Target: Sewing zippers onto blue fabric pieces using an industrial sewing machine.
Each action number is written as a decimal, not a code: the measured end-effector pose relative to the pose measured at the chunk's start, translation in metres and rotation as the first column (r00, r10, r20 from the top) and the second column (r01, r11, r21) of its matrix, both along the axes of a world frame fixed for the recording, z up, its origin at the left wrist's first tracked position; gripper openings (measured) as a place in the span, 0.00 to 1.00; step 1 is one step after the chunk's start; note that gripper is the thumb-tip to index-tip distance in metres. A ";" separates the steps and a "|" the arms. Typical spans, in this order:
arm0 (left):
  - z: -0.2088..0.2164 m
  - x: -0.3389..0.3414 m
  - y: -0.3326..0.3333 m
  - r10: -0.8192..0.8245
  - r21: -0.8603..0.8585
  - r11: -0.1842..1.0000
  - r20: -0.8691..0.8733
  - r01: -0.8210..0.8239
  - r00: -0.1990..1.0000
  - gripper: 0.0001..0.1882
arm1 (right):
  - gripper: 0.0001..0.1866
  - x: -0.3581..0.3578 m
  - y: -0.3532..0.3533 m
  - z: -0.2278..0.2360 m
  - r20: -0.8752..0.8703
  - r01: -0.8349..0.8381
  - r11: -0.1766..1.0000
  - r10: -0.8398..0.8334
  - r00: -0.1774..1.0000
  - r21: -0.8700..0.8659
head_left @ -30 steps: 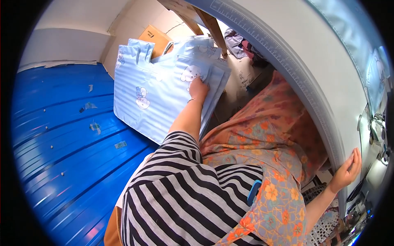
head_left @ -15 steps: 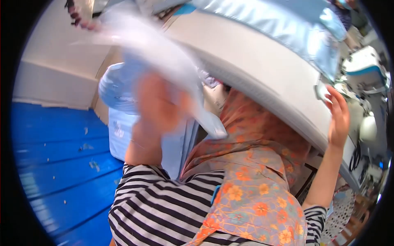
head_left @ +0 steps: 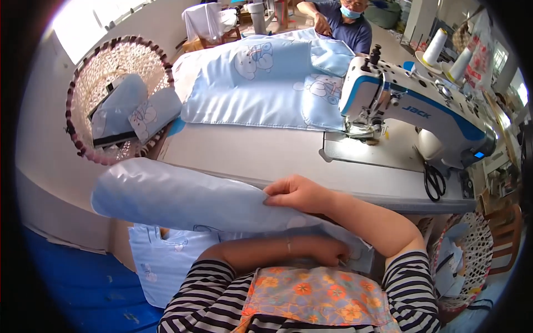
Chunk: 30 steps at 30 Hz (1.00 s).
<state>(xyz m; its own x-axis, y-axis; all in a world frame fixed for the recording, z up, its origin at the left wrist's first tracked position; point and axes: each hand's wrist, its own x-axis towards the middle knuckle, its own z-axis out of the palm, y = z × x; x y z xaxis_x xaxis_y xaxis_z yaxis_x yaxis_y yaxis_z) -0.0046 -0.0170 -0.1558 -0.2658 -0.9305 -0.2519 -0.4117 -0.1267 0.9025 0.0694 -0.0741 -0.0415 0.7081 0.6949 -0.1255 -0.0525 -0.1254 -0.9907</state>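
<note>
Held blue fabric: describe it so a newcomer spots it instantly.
Start at the white sewing table. In front of its near edge stretches a shiny light-blue fabric piece. Unlike the blue pieces in the basket, it's pinched by the right hand.

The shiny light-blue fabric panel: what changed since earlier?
The shiny light-blue fabric panel, lifted by the left hand, has come rightward, across the front of the white sewing table. The right hand, empty before, now pinches its edge; the left hand's grip is unclear. The bear-printed light-blue fabric stack stays below, at left.
</note>
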 end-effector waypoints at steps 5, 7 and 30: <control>0.183 0.028 0.078 0.587 -0.898 0.433 0.215 -0.079 0.781 0.12 | 0.10 -0.021 -0.052 0.046 0.442 0.301 0.936 -0.352 0.825 0.184; 0.202 0.047 0.120 0.871 -0.981 -0.072 0.027 0.182 0.490 0.20 | 0.11 -0.044 -0.050 0.058 0.579 0.283 0.909 -0.414 0.702 0.306; 0.076 0.110 0.117 0.771 -0.658 0.602 0.626 -0.452 0.116 0.31 | 0.23 -0.006 -0.073 -0.042 0.877 0.778 0.530 -0.124 0.465 -0.338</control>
